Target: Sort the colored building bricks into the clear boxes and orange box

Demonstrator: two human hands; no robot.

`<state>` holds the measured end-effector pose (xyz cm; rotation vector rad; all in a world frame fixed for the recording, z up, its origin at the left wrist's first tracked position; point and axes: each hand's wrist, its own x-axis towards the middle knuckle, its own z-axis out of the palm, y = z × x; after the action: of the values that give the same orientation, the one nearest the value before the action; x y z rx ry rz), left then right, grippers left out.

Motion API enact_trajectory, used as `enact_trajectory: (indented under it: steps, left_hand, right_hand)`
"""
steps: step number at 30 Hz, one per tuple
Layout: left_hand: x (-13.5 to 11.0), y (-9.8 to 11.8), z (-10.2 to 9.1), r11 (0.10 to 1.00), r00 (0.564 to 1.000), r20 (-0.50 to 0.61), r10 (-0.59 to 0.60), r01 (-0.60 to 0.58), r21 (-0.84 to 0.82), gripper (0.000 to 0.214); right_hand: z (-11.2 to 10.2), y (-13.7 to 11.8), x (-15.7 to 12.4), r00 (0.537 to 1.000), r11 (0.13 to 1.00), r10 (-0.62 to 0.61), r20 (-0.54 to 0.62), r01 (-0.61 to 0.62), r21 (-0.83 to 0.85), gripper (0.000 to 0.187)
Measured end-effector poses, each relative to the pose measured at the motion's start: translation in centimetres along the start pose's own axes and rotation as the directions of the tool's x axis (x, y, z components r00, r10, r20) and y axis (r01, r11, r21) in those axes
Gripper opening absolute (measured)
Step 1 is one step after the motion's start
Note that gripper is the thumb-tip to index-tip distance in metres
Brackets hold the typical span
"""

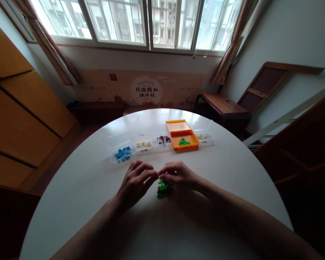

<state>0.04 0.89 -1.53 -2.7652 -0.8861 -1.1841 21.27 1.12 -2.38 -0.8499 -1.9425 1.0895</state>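
Observation:
A small model of green, dark and pale building bricks (pixel 164 188) stands on the white round table (pixel 92 202), low in the middle of the view. My left hand (pixel 138 180) reaches to its top from the left, thumb and fingers pinched together. From the other side my right hand (pixel 178 174) meets it, its fingers also closed at the model's upper end. The fingertips of both hands nearly touch. Whatever tiny piece may be between them is too small to make out, and my right hand hides part of the model.
Beyond my hands stands a row of open boxes: a clear one with blue bricks (pixel 122 154), others with yellow pieces (pixel 143 144) and dark brown pieces (pixel 164 139), an orange box (pixel 185 147) with green bricks (pixel 184 142), and a clear box with pale pieces (pixel 202 136).

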Motion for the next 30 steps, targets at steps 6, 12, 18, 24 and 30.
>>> enact_trajectory:
  steps: [6, 12, 18, 24, 30]
  left_hand:
    - [0.0, -0.1, 0.1, 1.000, 1.000, -0.024, 0.008, -0.008, 0.002, 0.003]
    - [-0.1, -0.2, 0.3, 1.000, 1.000, -0.006, 0.005, -0.005, 0.003, 0.006]
    - [-0.1, -0.2, 0.4, 0.999, 0.999, 0.001, 0.038, -0.038, -0.011, 0.005]
    - [-0.4, -0.4, 0.5, 0.999, 0.999, 0.025, 0.031, -0.031, -0.015, 0.007]
    - [-0.4, -0.5, 0.5, 0.999, 0.999, 0.023, 0.033, -0.033, -0.013, 0.008]
  right_hand:
    - [0.4, 0.0, 0.1, 1.000, 0.998, 0.005, -0.001, -0.005, 0.055, 0.016]
    - [0.4, 0.6, 0.0, 1.000, 0.999, -0.020, -0.022, 0.019, -0.026, 0.017]
    - [0.5, 1.0, 0.0, 0.999, 0.997, -0.033, -0.029, 0.031, -0.076, 0.013]
    - [0.5, 1.1, 0.1, 0.998, 0.994, -0.046, -0.051, 0.041, -0.103, 0.012]
    - [0.4, 1.4, 0.0, 0.996, 0.991, -0.083, -0.025, 0.079, -0.109, 0.011]
